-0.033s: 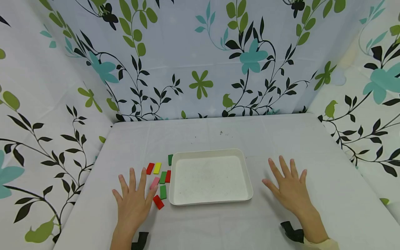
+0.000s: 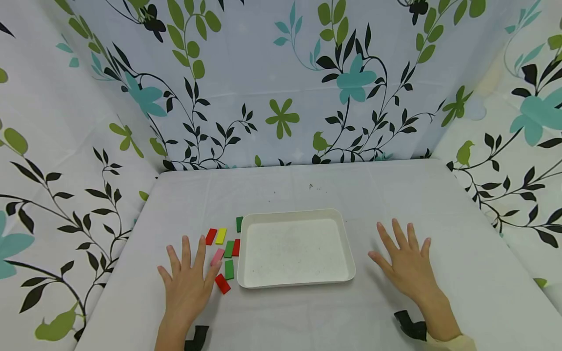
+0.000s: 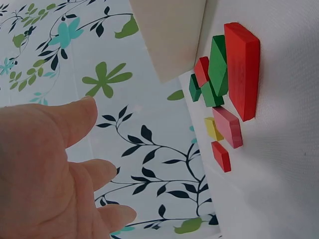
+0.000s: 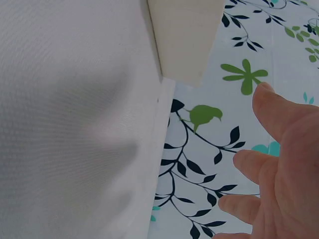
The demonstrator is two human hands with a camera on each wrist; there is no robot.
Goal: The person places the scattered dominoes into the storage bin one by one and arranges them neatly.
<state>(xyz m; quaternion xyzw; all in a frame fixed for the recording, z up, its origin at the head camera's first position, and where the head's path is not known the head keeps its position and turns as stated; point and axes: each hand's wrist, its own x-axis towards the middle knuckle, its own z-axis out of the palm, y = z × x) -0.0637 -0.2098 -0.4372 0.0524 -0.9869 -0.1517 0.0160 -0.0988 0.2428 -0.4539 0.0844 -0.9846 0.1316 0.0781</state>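
The left hand (image 2: 186,290) and the right hand (image 2: 409,268) are widely spread, both holding nothing; coloured blocks (image 2: 229,249) lie at tray's (image 2: 296,251) nine o'clock.

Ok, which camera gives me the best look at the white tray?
The head view: it shows the whole white tray, rim and inside, with nothing covering it. The left wrist and right wrist views each show only part of its outer wall, cut off at the picture's top edge.

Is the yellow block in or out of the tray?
Out: the head view shows the yellow block on the white tabletop, left of the tray, beside a red block.
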